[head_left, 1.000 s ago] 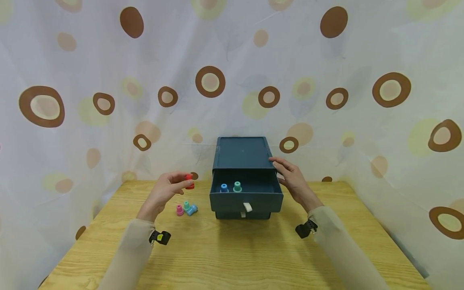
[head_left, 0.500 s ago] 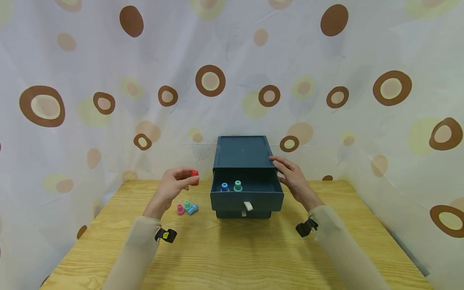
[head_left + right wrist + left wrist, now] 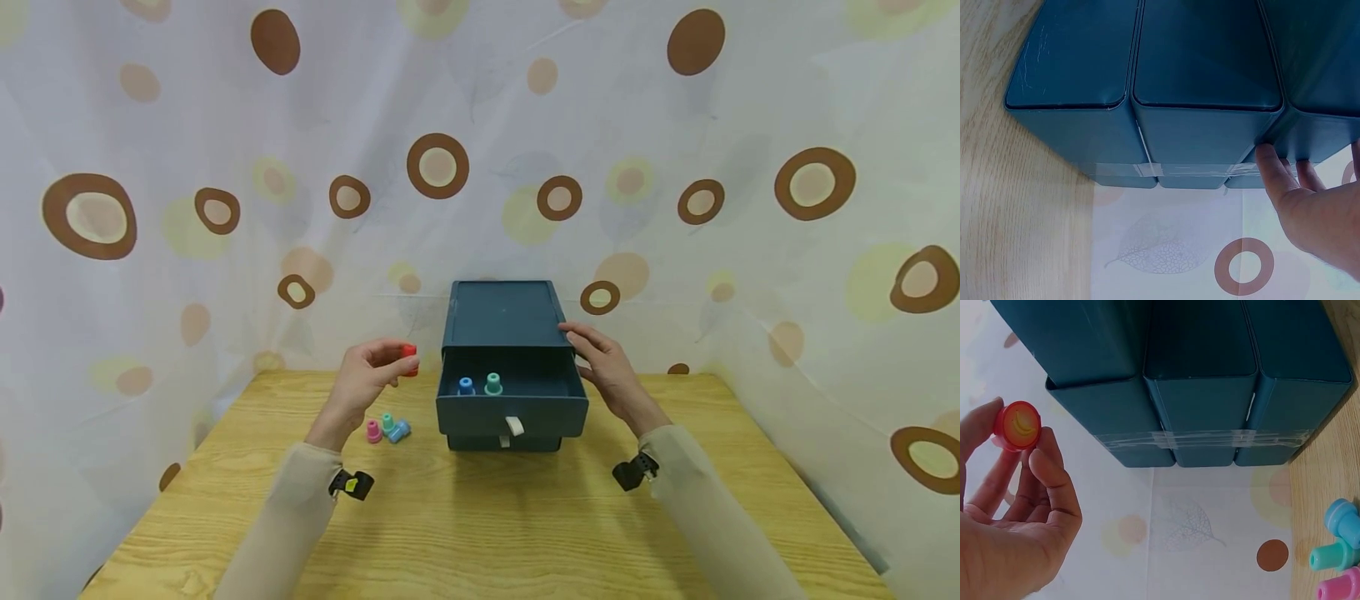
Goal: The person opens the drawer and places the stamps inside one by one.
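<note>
Red cap (image 3: 408,360) pinched between thumb and curled fingertips of left hand (image 3: 365,386), held in the air just left of the drawer box (image 3: 501,317), level with the open top drawer (image 3: 512,398); in the left wrist view the cap (image 3: 1017,425) shows a yellowish centre facing the camera. Versus 0.5 s ago: cap and left hand have moved slightly up and right, closer to the box; versus 1.0 s ago the shift is larger, from over the loose caps toward the drawer. Right hand (image 3: 609,372) unchanged, fingers straight and close together, resting against the right side of the box at the upper edge. Count: 1 red cap in hand; 2 caps standing in the open drawer, 1 blue (image 3: 466,386) and 1 teal (image 3: 492,384); 3 caps on the wooden table (image 3: 480,517), clustered left of the box, 1 pink (image 3: 373,432), 1 teal (image 3: 387,423), 1 light blue (image 3: 398,432) lying on its side. 2 drawers seen, lower one closed.
</note>
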{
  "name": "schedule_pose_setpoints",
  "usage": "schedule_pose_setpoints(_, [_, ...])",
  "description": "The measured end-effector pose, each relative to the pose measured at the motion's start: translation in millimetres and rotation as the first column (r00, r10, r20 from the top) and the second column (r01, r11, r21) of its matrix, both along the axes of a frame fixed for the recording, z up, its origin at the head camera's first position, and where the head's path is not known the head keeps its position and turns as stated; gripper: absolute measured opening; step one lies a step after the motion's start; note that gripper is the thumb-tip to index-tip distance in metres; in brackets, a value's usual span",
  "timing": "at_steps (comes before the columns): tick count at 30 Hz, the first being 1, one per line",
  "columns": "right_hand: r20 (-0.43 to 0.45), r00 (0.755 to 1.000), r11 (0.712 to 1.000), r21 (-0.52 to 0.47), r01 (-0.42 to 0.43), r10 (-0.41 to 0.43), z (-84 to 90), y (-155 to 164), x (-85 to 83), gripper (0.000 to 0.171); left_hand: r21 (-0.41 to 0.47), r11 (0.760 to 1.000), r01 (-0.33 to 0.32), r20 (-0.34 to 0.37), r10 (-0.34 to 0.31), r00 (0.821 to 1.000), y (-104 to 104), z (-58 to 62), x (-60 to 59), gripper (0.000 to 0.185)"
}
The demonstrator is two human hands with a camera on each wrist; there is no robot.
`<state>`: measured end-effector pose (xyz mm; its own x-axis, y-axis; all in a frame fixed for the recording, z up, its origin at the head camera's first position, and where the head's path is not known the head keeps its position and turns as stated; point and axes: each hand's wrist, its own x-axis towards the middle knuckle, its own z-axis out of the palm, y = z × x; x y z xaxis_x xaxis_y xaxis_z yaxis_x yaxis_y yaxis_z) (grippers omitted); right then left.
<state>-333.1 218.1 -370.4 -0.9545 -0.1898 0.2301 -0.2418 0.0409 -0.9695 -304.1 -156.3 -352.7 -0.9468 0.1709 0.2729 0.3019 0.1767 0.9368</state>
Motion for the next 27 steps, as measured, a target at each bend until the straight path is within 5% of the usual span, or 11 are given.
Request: schedule_pose_setpoints(27, [0.024, 1.0, 1.0, -0.009, -0.012, 0.012, 1.6, 0.5, 1.4, 0.057, 0.063, 0.997, 0.047, -0.073, -0.042, 0.996, 29.1, 13.1, 11.3, 0.034])
